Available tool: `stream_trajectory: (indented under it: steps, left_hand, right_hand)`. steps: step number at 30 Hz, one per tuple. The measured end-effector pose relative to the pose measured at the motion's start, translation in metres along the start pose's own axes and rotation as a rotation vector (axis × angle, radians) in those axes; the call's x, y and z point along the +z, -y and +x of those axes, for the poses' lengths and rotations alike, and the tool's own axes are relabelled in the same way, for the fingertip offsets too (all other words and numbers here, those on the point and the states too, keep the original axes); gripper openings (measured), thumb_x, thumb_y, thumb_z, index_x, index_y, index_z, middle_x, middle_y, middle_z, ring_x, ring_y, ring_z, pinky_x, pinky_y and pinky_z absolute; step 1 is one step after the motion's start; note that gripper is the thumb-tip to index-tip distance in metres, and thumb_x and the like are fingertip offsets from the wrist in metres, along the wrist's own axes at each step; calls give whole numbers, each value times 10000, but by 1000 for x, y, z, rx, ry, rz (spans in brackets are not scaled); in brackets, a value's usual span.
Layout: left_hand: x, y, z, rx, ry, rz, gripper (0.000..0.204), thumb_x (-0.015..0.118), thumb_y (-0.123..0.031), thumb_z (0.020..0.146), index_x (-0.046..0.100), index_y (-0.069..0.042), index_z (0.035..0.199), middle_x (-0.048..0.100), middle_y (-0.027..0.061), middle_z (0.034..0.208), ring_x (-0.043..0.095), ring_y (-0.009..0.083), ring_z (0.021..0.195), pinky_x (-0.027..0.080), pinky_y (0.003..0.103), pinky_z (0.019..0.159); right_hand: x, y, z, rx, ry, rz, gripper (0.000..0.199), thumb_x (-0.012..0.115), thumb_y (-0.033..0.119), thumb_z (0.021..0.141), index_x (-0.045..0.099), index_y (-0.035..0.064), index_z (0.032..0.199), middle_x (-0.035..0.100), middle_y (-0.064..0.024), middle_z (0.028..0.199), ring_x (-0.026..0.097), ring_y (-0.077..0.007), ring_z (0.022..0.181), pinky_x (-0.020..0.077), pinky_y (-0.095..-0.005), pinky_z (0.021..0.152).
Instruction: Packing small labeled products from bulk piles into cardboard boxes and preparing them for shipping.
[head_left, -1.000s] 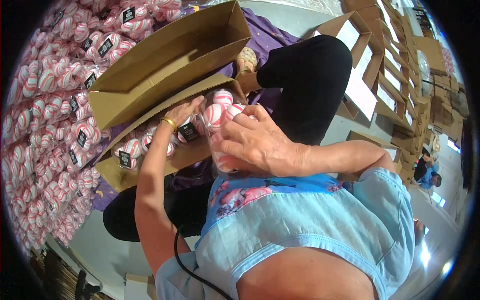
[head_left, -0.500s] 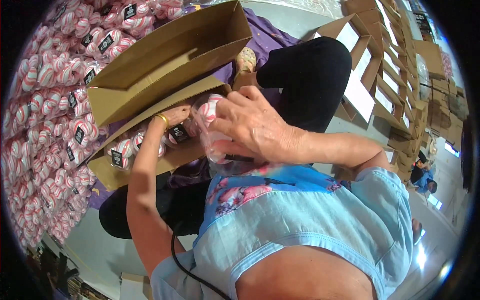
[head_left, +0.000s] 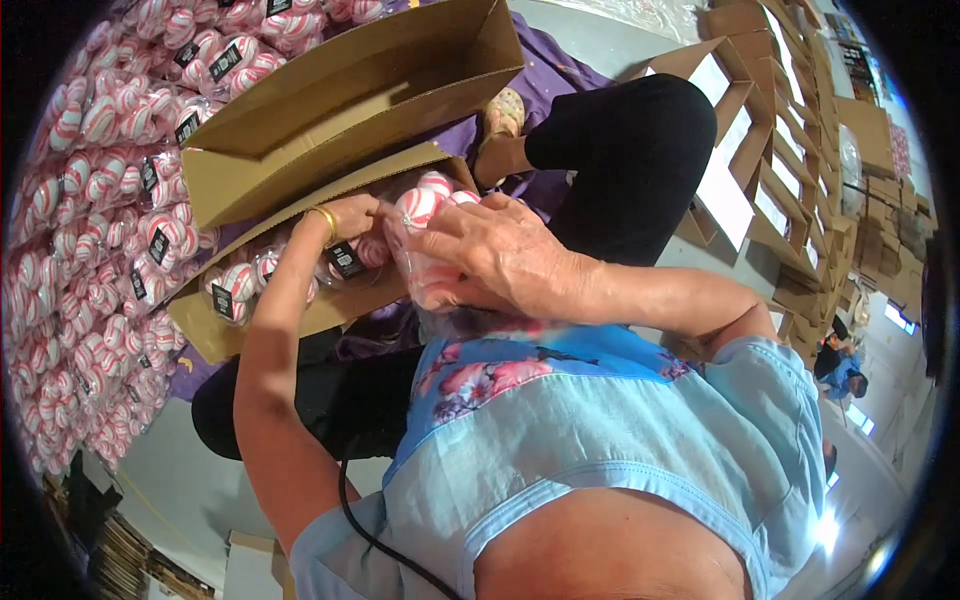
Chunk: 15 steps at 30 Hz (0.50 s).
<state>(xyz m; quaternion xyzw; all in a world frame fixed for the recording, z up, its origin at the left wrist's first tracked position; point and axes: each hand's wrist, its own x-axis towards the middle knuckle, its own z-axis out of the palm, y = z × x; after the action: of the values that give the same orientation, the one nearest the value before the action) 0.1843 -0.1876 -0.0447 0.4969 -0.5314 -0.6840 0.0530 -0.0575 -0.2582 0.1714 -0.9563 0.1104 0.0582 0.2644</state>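
Observation:
My right hand [head_left: 508, 255] is closed round a clear plastic pack of red-and-white striped balls [head_left: 420, 205], which it holds tilted at the near right end of a long cardboard box [head_left: 215, 335]. My left hand [head_left: 350, 217], with a gold bangle at the wrist, reaches over the same box. Its fingers are curled close to the held pack's left edge; what they grip, if anything, is hidden. Beneath and beside it, similar packs with black labels [head_left: 345, 260] lie in a row inside the box.
A second long cardboard box [head_left: 330, 110], open, stands just beyond. Heaped packs of striped balls [head_left: 90, 260] fill the left side. Purple cloth [head_left: 545, 60] lies under the boxes. My bent knee [head_left: 650, 120] is to the right, with stacked open cartons [head_left: 750, 110] past it.
My right hand has tipped the pack further over the box's right end, showing more of its balls. My left hand has shifted slightly up toward that pack.

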Motion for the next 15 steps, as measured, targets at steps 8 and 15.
stream_trajectory:
  steps: [8, 15]
  left_hand:
    - [1, 0, -11, -150, -433, 87, 358, 550, -321, 818, 625, -74, 1067, 619, 234, 1011, 595, 360, 938, 450, 375, 824]
    - [14, -23, -7, 165, -1254, -91, 313, 423, -220, 927, 582, -11, 1098, 593, 220, 1043, 560, 352, 1010, 427, 400, 874]
  right_hand:
    - [55, -55, 65, -25, -231, -65, 398, 631, 381, 772, 586, 127, 1075, 582, -81, 960, 568, -267, 925, 437, -382, 782]
    - [67, -101, 112, -164, -480, -179, 317, 572, 355, 843, 602, 160, 1091, 580, -44, 942, 549, -233, 935, 413, -370, 822]
